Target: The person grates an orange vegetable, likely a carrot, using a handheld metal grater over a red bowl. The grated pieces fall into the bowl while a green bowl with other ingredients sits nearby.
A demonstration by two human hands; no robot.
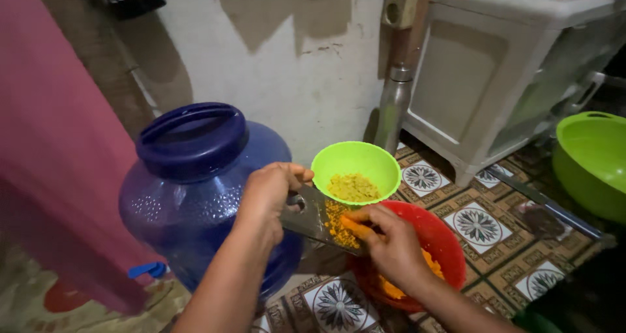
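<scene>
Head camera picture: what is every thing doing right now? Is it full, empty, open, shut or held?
Left hand: gripping the flat grater.
Grater: held tilted, coated with orange shreds.
Right hand: pressing an orange piece on the grater.
Small green bowl: partly filled with yellow gratings.
Red bowl: holds orange pieces.
Blue water jug: capped, upright.
Big green basin: contents hidden.
Steel bottle: upright, capped.

Blue water jug (195, 183), steel bottle (393, 108), white cabinet (495, 65), perhaps a knife (548, 206)
</scene>
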